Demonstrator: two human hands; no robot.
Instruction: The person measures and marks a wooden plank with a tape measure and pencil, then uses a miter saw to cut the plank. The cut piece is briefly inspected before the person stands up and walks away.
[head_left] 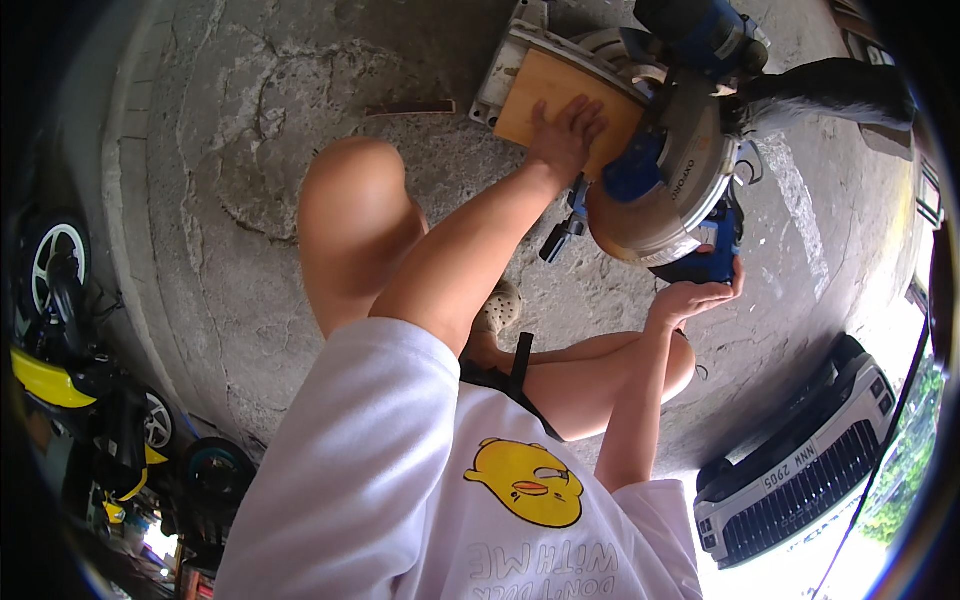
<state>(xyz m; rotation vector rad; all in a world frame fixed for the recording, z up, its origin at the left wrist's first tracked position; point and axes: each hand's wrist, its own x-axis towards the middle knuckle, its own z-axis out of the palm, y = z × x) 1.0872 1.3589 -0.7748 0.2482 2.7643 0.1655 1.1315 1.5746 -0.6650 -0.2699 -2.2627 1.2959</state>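
Observation:
A blue and silver miter saw (690, 165) stands on the concrete floor in front of me, its round blade guard facing my side. On its metal base (490, 90) lies a flat light-brown wooden board (525, 95). My left hand (568, 138) rests palm down on the board, fingers spread, left of the saw head. My right hand (700, 295) is wrapped round the saw's blue handle (712, 262) at the near right. The blade itself is mostly hidden by the guard. A black-gripped clamp or knob (562, 238) sticks out below my left wrist.
A thin wood strip (410, 108) lies on the floor to the left. My bent knees and a clog (500, 305) are close to the saw. A black tube or bag (830, 95) extends right from it. A yellow-black motorbike (60, 385) and a vehicle front (805, 475) stand farther off.

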